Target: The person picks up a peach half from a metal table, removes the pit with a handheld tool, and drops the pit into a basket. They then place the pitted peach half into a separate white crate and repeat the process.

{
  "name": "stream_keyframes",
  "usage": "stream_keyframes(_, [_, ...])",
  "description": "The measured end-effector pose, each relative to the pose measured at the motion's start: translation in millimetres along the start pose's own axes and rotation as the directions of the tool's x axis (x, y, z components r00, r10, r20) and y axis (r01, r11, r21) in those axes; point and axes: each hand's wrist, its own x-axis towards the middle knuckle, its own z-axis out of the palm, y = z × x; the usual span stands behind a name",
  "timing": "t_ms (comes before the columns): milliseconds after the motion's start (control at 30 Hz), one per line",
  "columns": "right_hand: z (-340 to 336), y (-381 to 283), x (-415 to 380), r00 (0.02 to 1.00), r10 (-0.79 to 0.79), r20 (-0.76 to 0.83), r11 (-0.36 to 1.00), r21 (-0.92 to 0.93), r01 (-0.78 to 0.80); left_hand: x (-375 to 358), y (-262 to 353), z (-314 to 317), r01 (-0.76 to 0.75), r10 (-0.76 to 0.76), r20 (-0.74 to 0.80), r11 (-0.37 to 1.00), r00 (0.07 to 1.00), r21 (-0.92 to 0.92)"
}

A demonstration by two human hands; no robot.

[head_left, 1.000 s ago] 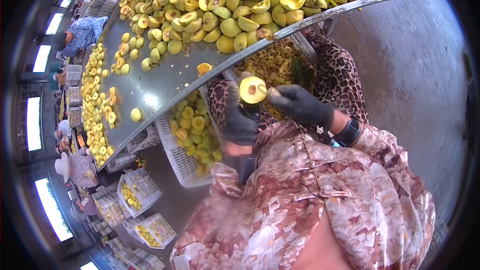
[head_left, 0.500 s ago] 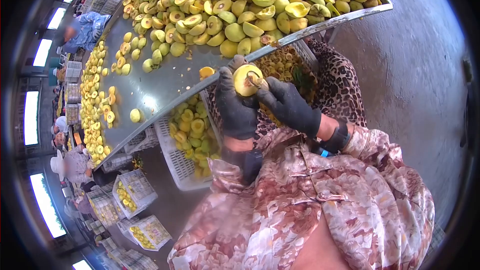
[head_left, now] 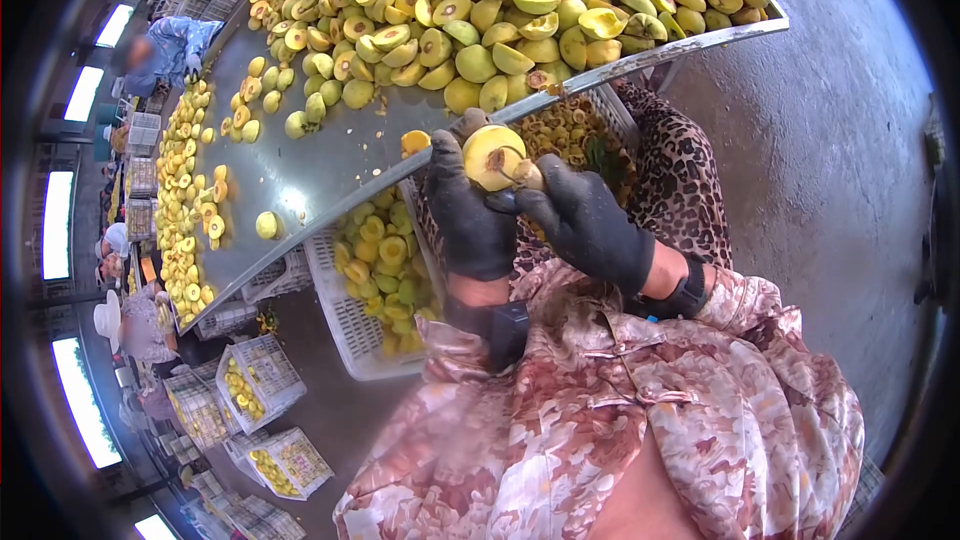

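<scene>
My left hand (head_left: 470,220), in a black glove with bare-looking fingertips, is closed around a yellow peach half (head_left: 484,147), its cut face turned up and a brown pit area showing. My right hand (head_left: 592,227), gloved the same way, pinches close against the right edge of that half. It holds a small pitting tool, mostly hidden by the fingers and fruit. Just left of my hands, another peach half (head_left: 415,142) lies at the table's rim. Beyond them a large heap of peach halves (head_left: 480,60) covers the far part of the metal table (head_left: 330,165).
Below the table edge stands a white crate (head_left: 350,340) of peach halves. A bin of scraps and pits (head_left: 565,130) is beyond my right hand. Co-workers, one in a blue top (head_left: 175,50), and one in a pale hat (head_left: 108,320), are along the left, near stacked crates (head_left: 262,380).
The pitting tool's curved loop, visible on the cut face before, is now mostly hidden. My right hand has turned slightly and the peach half has tilted. The view has shifted a little.
</scene>
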Motion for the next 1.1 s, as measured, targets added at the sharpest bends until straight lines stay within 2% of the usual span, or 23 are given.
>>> stream_keyframes(33, [0.5, 2.2, 0.3, 0.999, 0.028, 0.024, 0.999, -0.044, -0.027, 0.7, -0.1, 0.4, -0.006, 0.005, -0.006, 1.000, 1.000, -0.010])
stream_keyframes(133, [6.3, 6.0, 5.8, 0.999, 0.046, -0.005, 0.999, 0.010, -0.046, -3.9, 1.0, 10.5, -0.036, 0.038, -0.051, 0.999, 0.998, 0.031])
stream_keyframes(333, [11.7, 5.3, 16.4, 0.999, 0.048, -0.013, 0.997, -0.053, -0.049, -2.0, -2.7, 5.8, -0.172, 0.169, 0.032, 0.977, 0.985, 0.122])
stream_keyframes(433, [12.5, 10.1, 12.4, 0.999, -0.017, -0.035, 0.997, -0.077, 0.015, -5.4, 1.4, 9.0, -0.113, 0.113, 0.009, 0.987, 0.994, 0.117])
stream_keyframes(533, [4.2, 15.4, 7.6, 0.999, -0.028, 0.019, 0.980, -0.198, 0.032, -4.2, -5.5, 5.8, -0.180, 0.180, 0.020, 0.965, 0.983, 0.189])
stream_keyframes(633, [-2.3, 19.8, 4.1, 0.998, -0.030, 0.053, 0.974, -0.224, 0.042, -8.5, -1.9, 10.7, -0.188, 0.177, 0.064, 0.929, 0.982, 0.320])
stream_keyframes(667, [-7.4, 16.3, 5.4, 0.995, -0.029, 0.100, 0.999, -0.022, 0.031, -4.0, -2.8, 3.3, -0.195, 0.169, 0.104, 0.922, 0.980, 0.336])
stream_keyframes(700, [-13.3, 8.1, 7.1, 0.987, -0.055, 0.149, 0.984, 0.175, 0.029, -3.1, 7.7, 5.7, -0.068, 0.029, 0.196, 0.978, 0.980, 0.197])
stream_keyframes(733, [-10.9, 18.1, 1.2, 0.983, -0.076, 0.165, 0.990, 0.128, 0.055, 4.5, 7.1, -3.8, -0.278, 0.138, 0.305, 0.828, 0.942, 0.486])
stream_keyframes(767, [-7.3, 29.4, 2.1, 0.979, -0.118, 0.167, 0.991, 0.075, 0.107, 12.0, 6.6, -13.2, -0.470, 0.243, 0.407, 0.556, 0.881, 0.685])
stream_keyframes(800, [-11.3, 19.6, 6.2, 0.979, -0.129, 0.158, 0.987, 0.116, 0.111, 11.6, 26.0, 2.6, -0.610, 0.289, 0.538, 0.405, 0.792, 0.681])
stream_keyframes(833, [-15.7, 7.1, 6.9, 0.979, -0.120, 0.163, 0.982, 0.165, 0.093, 5.4, 34.6, 18.2, -0.135, -0.004, 0.275, 0.864, 0.961, 0.485])
stream_keyframes(867, [-21.1, -5.1, 10.6, 0.978, -0.068, 0.197, 0.972, 0.233, 0.021, 8.7, 32.8, 17.5, -0.054, -0.045, 0.269, 0.935, 0.962, 0.350])
stream_keyframes(900, [-25.1, -12.8, 13.4, 0.971, -0.005, 0.240, 0.952, 0.297, -0.069, 7.3, 35.1, 28.5, -0.220, 0.114, 0.332, 0.928, 0.936, 0.301])
stream_keyframes(967, [-21.5, -15.2, 14.3, 0.978, -0.064, 0.196, 0.955, 0.297, 0.002, -13.3, 37.8, 53.0, -0.214, 0.196, 0.124, 0.964, 0.973, 0.156])
stream_keyframes(1000, [-18.9, -14.8, 12.3, 0.981, -0.084, 0.174, 0.953, 0.302, 0.028, -14.4, 39.2, 51.3, -0.318, 0.276, 0.183, 0.911, 0.943, 0.263])
stream_keyframes(1033, [-20.2, -17.4, 9.8, 0.963, 0.028, 0.268, 0.879, 0.453, -0.152, -14.4, 42.2, 49.7, -0.419, 0.347, 0.250, 0.835, 0.904, 0.357])
stream_keyframes(1100, [-24.9, -23.2, 4.9, 0.851, 0.179, 0.494, 0.587, 0.641, -0.495, -12.6, 49.0, 54.5, -0.569, 0.427, 0.378, 0.663, 0.821, 0.487])
